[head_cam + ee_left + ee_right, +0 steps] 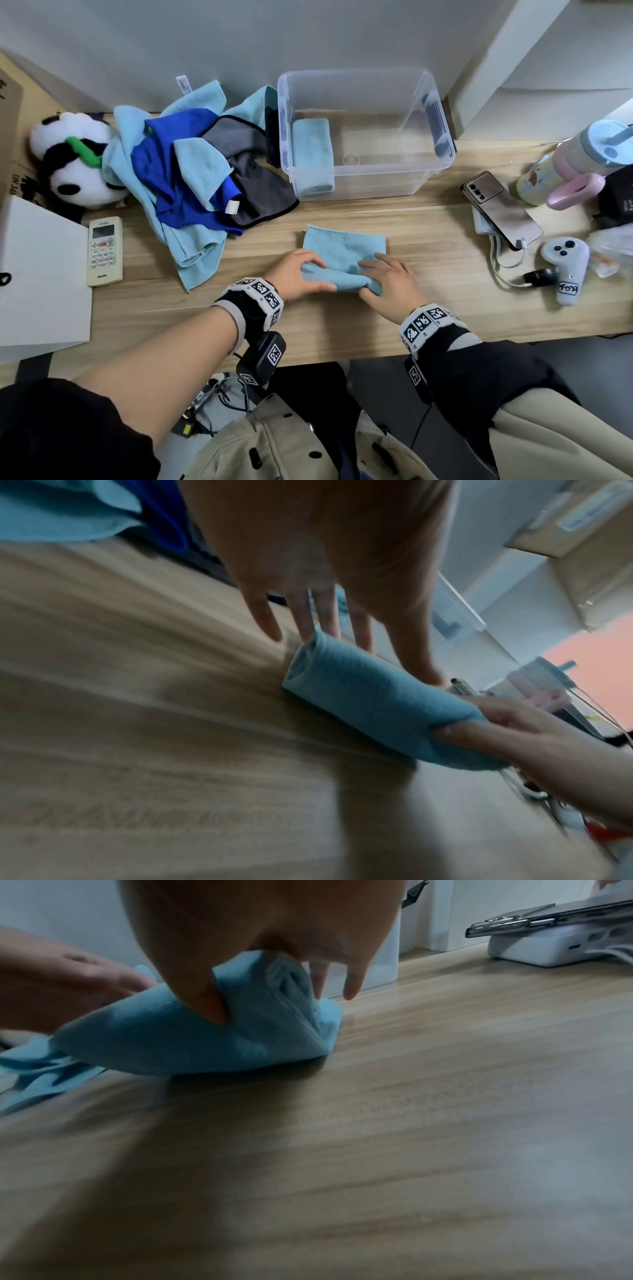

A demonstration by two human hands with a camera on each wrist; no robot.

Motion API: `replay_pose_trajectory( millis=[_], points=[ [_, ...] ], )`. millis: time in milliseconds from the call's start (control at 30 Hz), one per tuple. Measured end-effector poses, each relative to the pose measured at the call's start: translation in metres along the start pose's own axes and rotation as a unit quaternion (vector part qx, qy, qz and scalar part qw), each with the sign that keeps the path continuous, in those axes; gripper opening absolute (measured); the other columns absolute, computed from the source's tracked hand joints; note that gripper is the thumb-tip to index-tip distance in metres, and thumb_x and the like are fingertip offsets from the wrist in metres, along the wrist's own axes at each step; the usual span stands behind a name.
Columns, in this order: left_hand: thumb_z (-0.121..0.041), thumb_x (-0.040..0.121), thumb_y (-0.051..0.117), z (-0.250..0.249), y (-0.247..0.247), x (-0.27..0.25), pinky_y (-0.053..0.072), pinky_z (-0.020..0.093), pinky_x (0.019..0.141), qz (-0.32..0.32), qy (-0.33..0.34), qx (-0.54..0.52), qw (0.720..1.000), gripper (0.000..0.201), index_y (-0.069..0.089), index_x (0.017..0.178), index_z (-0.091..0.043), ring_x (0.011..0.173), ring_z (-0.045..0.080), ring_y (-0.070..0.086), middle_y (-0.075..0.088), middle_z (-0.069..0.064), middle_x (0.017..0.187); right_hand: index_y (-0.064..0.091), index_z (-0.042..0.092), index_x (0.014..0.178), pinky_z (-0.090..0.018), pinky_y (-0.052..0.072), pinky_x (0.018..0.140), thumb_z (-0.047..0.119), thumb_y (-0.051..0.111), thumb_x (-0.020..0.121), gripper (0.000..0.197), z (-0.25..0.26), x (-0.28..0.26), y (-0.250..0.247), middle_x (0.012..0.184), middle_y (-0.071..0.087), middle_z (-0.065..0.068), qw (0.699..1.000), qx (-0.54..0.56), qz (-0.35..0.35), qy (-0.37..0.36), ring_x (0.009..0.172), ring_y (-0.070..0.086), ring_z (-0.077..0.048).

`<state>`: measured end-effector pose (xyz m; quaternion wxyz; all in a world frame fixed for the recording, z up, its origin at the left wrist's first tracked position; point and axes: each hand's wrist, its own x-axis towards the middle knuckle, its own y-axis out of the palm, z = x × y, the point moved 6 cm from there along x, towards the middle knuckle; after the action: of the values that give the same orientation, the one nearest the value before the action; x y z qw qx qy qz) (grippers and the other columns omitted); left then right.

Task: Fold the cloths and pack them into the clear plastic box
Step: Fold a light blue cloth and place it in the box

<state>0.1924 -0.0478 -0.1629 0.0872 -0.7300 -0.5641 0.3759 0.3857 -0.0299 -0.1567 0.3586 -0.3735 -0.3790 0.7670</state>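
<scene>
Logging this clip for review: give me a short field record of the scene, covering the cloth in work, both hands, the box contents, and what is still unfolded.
cloth in work: light blue cloth, on the wooden table, near edge rolled up
left hand: grips the roll's left end
right hand: grips the roll's right end, thumb pressed into it
clear plastic box: one folded light blue cloth inside, at its left wall
unfolded pile: light blue, dark blue and grey cloths left of the box
nearby: panda plush, remote control, phone

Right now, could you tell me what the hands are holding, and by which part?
Both grip the light blue cloth by its rolled near edge: left hand at the left end, right hand at the right.
</scene>
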Motion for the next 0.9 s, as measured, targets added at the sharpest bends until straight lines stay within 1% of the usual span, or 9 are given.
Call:
replay_pose_trajectory(
  millis=[33, 100, 133, 200, 333, 500, 600, 733, 900],
  points=[
    [-0.043, 0.061, 0.082, -0.004, 0.006, -0.003, 0.04, 0.025, 0.096, 0.048, 0.006, 0.017, 0.999, 0.053, 0.063, 0.106, -0.023, 0.107, 0.012, 0.054, 0.057, -0.007, 0.108, 0.065, 0.027, 0.111, -0.033, 0.032, 0.106, 0.04, 0.046, 0.076, 0.042, -0.001, 0.001, -0.002, 0.118, 0.063, 0.012, 0.999, 0.044, -0.005, 0.013, 0.121, 0.048, -0.013],
    [-0.042, 0.063, 0.081, -0.003, 0.011, -0.003, 0.039, 0.025, 0.099, 0.086, 0.007, 0.065, 0.994, 0.065, 0.057, 0.118, -0.018, 0.11, 0.012, 0.052, 0.056, -0.006, 0.115, 0.065, 0.022, 0.103, -0.031, 0.046, 0.084, 0.03, 0.054, 0.082, 0.025, -0.006, 0.003, -0.005, 0.094, 0.068, 0.005, 0.988, 0.142, -0.011, 0.056, 0.095, 0.06, -0.018],
    [-0.039, 0.065, 0.081, 0.0, 0.012, -0.001, 0.038, 0.027, 0.102, 0.082, 0.003, 0.087, 0.993, 0.068, 0.054, 0.123, -0.017, 0.114, 0.015, 0.051, 0.055, -0.003, 0.121, 0.064, 0.02, 0.102, -0.029, 0.045, 0.075, 0.025, 0.057, 0.084, 0.02, -0.009, 0.004, -0.004, 0.088, 0.066, 0.003, 0.982, 0.173, -0.01, 0.079, 0.087, 0.06, -0.019],
    [-0.029, 0.07, 0.079, 0.005, 0.009, 0.002, 0.038, 0.027, 0.1, 0.06, -0.007, 0.099, 0.993, 0.061, 0.053, 0.123, -0.015, 0.116, 0.02, 0.052, 0.056, 0.002, 0.125, 0.061, 0.019, 0.1, -0.026, 0.04, 0.069, 0.025, 0.059, 0.085, 0.016, -0.016, 0.004, -0.003, 0.084, 0.063, 0.004, 0.974, 0.199, -0.014, 0.107, 0.082, 0.058, -0.019],
    [-0.019, 0.078, 0.07, 0.009, -0.004, 0.005, 0.043, 0.03, 0.085, -0.017, -0.041, 0.031, 0.999, 0.035, 0.058, 0.109, -0.013, 0.105, 0.028, 0.059, 0.065, 0.009, 0.109, 0.057, 0.015, 0.107, -0.028, 0.04, 0.075, 0.032, 0.061, 0.087, 0.026, -0.026, 0.007, -0.003, 0.095, 0.064, 0.0, 0.967, 0.211, -0.04, 0.134, 0.092, 0.058, -0.02],
    [-0.025, 0.086, 0.061, 0.014, -0.009, 0.013, 0.044, 0.032, 0.09, -0.046, -0.073, 0.03, 0.996, 0.035, 0.056, 0.118, -0.012, 0.11, 0.027, 0.058, 0.065, 0.009, 0.118, 0.046, 0.016, 0.126, -0.027, 0.04, 0.089, 0.039, 0.065, 0.083, 0.053, -0.035, 0.009, -0.001, 0.108, 0.053, 0.003, 0.943, 0.275, -0.029, 0.185, 0.1, 0.052, -0.015],
    [-0.028, 0.089, 0.058, 0.016, -0.008, 0.019, 0.045, 0.032, 0.092, -0.056, -0.087, 0.03, 0.994, 0.037, 0.054, 0.122, -0.013, 0.11, 0.027, 0.058, 0.064, 0.007, 0.119, 0.047, 0.013, 0.126, -0.031, 0.043, 0.091, 0.035, 0.064, 0.085, 0.05, -0.042, 0.014, 0.001, 0.116, 0.058, -0.005, 0.941, 0.274, -0.045, 0.194, 0.107, 0.055, -0.021],
    [-0.028, 0.09, 0.055, 0.016, -0.01, 0.027, 0.044, 0.032, 0.09, -0.073, -0.106, 0.043, 0.991, 0.036, 0.053, 0.123, -0.012, 0.109, 0.029, 0.058, 0.064, 0.009, 0.118, 0.051, 0.011, 0.12, -0.035, 0.045, 0.085, 0.033, 0.062, 0.087, 0.041, -0.042, 0.023, -0.002, 0.106, 0.063, -0.007, 0.949, 0.247, -0.072, 0.183, 0.1, 0.058, -0.027],
    [-0.031, 0.091, 0.055, 0.021, -0.01, 0.036, 0.046, 0.035, 0.085, -0.076, -0.129, 0.052, 0.987, 0.033, 0.052, 0.117, -0.011, 0.101, 0.031, 0.06, 0.065, 0.011, 0.108, 0.052, 0.016, 0.119, -0.036, 0.048, 0.084, 0.038, 0.063, 0.085, 0.042, -0.041, 0.031, -0.006, 0.104, 0.065, -0.004, 0.96, 0.218, -0.07, 0.164, 0.097, 0.06, -0.024]
  ],
)
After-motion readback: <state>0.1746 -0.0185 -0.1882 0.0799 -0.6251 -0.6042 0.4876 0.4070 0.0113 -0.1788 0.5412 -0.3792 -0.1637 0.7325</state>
